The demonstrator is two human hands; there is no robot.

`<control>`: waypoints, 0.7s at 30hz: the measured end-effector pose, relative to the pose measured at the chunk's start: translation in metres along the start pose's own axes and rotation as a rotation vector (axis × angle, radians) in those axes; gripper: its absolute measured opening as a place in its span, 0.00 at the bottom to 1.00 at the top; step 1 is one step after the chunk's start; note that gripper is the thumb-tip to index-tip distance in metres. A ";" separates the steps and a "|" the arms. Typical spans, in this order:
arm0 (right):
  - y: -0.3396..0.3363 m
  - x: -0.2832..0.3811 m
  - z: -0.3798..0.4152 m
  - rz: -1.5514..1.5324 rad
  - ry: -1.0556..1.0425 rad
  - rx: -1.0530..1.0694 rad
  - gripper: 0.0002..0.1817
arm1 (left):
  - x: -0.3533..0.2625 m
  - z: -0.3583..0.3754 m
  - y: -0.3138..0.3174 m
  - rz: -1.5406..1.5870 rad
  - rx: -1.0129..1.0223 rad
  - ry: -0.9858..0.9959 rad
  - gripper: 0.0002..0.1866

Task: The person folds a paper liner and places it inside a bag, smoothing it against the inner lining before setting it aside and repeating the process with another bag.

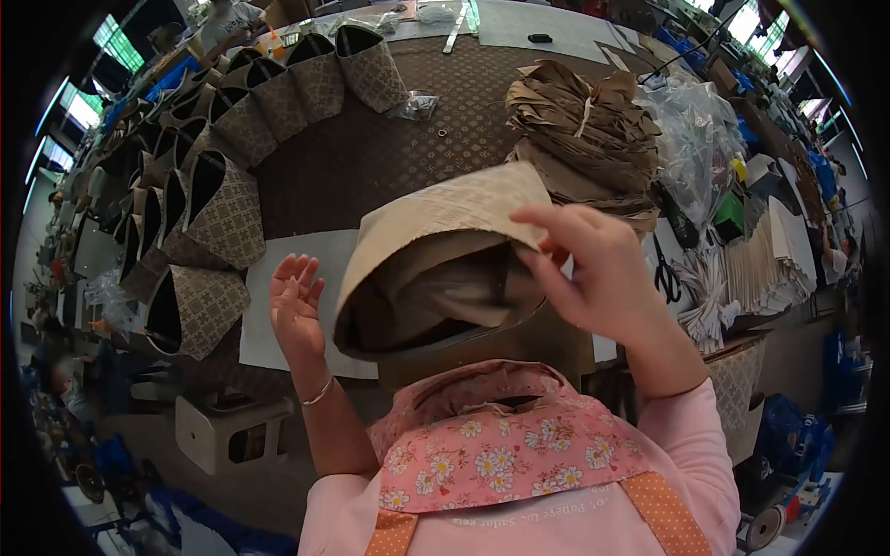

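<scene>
Hidden and unclear bits

Patterned pouch (445,206): upper face motion-smeared, far side out of sight, deep interior too dark to read. Right hand (598,269): fingertips soft, grip on rim unclear. Left-side bags (224,213) overlap, hiding one another. Round item (442,132) on surface (362,176): too small to identify. Upper-left person (222,26): blurred, cut off by top edge.

A broad tabletop (315,190) with a brown patterned surface fills the middle of a busy workroom. A pale plastic stool (199,428) stands on the grey floor (255,496) at the lower left. Bright, greenish windows (118,43) show at the upper left, with more windows (762,35) at the upper right. Thin light tubes (832,76) glow near both edges, beside a pale wall (35,195) on the left.
</scene>
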State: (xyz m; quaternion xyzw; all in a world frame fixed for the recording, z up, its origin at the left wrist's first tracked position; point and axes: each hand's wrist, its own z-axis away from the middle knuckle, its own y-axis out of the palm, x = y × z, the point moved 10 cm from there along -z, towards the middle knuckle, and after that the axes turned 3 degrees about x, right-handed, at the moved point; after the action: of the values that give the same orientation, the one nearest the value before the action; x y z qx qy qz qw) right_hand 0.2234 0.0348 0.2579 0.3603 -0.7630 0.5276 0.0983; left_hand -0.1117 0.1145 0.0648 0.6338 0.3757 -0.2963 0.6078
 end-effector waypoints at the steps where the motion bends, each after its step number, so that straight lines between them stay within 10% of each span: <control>1: 0.008 0.003 0.009 0.014 -0.012 0.057 0.19 | 0.003 -0.002 0.000 -0.060 0.055 0.019 0.18; 6: 0.105 -0.053 0.061 0.092 0.128 0.450 0.13 | 0.018 0.009 0.006 -0.272 -0.052 -0.072 0.13; 8: 0.156 -0.072 0.089 0.239 0.097 0.929 0.13 | 0.026 0.010 0.020 -0.393 0.058 -0.032 0.13; 14: 0.157 -0.065 -0.001 0.103 0.020 0.368 0.17 | 0.048 0.024 0.085 -0.479 0.286 0.039 0.16; 21: 0.254 -0.099 -0.014 0.272 0.144 0.813 0.12 | 0.046 0.034 0.144 -0.998 0.432 0.327 0.25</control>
State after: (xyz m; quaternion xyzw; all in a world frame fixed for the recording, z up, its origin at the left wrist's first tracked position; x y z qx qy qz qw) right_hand 0.1254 0.1384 0.0251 0.2284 -0.5250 0.8169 -0.0690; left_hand 0.0367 0.0896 0.1025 0.5271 0.6497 -0.5157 0.1847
